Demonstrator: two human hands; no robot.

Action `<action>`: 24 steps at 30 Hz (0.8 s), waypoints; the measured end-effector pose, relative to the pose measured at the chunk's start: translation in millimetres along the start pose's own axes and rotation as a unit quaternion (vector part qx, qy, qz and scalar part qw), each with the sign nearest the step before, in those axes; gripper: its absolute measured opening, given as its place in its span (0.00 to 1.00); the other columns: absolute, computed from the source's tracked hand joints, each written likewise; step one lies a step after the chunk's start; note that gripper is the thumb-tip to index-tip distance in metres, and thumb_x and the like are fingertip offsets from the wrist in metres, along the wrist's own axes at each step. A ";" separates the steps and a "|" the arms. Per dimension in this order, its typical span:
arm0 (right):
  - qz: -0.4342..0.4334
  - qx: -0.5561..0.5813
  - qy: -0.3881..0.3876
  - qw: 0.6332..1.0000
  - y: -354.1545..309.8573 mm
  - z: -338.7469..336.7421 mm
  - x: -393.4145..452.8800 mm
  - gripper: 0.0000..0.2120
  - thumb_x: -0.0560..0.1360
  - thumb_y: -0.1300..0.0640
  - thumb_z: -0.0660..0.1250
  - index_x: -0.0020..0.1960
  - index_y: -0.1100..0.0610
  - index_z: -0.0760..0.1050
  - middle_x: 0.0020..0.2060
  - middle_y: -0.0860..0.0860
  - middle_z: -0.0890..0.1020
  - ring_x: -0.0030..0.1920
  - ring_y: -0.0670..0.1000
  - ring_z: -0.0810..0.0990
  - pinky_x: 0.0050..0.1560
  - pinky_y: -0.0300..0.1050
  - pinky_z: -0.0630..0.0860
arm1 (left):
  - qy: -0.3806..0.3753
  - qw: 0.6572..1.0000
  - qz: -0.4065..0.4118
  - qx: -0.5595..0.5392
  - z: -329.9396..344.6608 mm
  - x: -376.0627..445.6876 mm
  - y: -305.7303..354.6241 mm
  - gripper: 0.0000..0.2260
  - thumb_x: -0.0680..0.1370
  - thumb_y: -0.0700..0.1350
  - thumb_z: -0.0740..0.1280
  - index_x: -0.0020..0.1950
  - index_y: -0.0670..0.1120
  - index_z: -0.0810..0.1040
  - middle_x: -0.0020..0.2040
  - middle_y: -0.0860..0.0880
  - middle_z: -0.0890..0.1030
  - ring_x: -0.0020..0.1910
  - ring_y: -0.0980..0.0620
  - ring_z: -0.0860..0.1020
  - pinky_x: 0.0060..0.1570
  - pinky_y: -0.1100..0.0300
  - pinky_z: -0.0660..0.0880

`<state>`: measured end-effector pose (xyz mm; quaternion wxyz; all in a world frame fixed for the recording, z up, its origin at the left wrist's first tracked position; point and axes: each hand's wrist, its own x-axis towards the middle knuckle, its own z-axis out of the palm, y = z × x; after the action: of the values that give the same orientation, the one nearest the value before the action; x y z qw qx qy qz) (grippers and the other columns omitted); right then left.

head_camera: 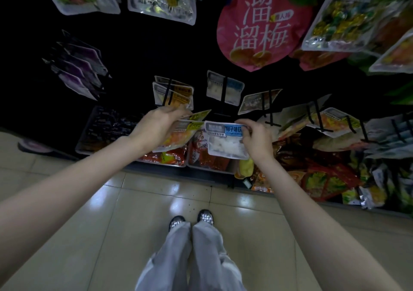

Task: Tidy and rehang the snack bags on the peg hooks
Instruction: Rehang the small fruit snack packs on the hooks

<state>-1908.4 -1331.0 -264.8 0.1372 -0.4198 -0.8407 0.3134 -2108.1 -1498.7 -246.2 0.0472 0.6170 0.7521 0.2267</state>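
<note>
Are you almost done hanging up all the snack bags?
Not yet. Done: blue-label bags and yellow-label bags already hang on pegs. In hand: the left hand grips yellow-label bags of orange snacks, and the right hand pinches a blue-label bag of white candy. Left: both still need hooks, and loose packets lie heaped at lower right.

Both bare forearms reached forward and down from the lower corners of the view, converging toward the middle. The left hand [159,126] was curled with fingers pinched together at its far side, and the right hand [257,137] was likewise curled, thumb and fingertips [242,124] pinching, knuckles turned outward
</note>
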 end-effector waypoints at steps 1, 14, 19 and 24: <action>0.020 0.027 0.016 0.999 1.0 4.6 -0.3 0.12 0.78 0.62 0.59 0.58 0.55 0.78 0.50 0.54 0.82 0.44 0.56 0.82 0.46 0.55 0.79 | 0.000 1.000 0.001 0.006 -2.6 -1.6 -0.4 0.18 0.77 0.35 0.64 0.66 0.44 0.73 0.57 0.38 0.78 0.53 0.38 0.78 0.46 0.44 0.78; 0.142 0.143 0.063 0.978 -18.8 29.2 27.2 0.11 0.79 0.63 0.60 0.56 0.56 0.79 0.54 0.56 0.80 0.47 0.58 0.82 0.49 0.55 0.80 | -0.030 0.999 -0.033 0.024 -9.3 -0.6 7.5 0.17 0.78 0.34 0.62 0.66 0.46 0.75 0.53 0.40 0.79 0.51 0.39 0.78 0.45 0.49 0.76; 0.180 0.181 0.073 0.964 -20.6 32.9 31.0 0.11 0.79 0.63 0.60 0.56 0.57 0.78 0.51 0.55 0.79 0.42 0.56 0.83 0.46 0.52 0.81 | -0.032 0.999 -0.032 0.017 -11.3 1.2 6.5 0.17 0.78 0.34 0.62 0.65 0.45 0.75 0.52 0.40 0.79 0.51 0.38 0.78 0.46 0.50 0.74; 0.145 0.139 0.055 0.978 -18.8 29.2 26.3 0.10 0.79 0.62 0.60 0.54 0.54 0.79 0.45 0.51 0.79 0.40 0.57 0.82 0.44 0.58 0.79 | -0.032 0.999 -0.028 0.008 -13.1 -0.3 8.6 0.16 0.78 0.34 0.62 0.65 0.44 0.76 0.47 0.39 0.78 0.46 0.39 0.78 0.42 0.52 0.74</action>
<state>-1950.5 -1330.7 -276.0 0.1931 -0.5304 -0.7102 0.4206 -2104.9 -1501.5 -231.1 0.0722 0.6033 0.7688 0.1994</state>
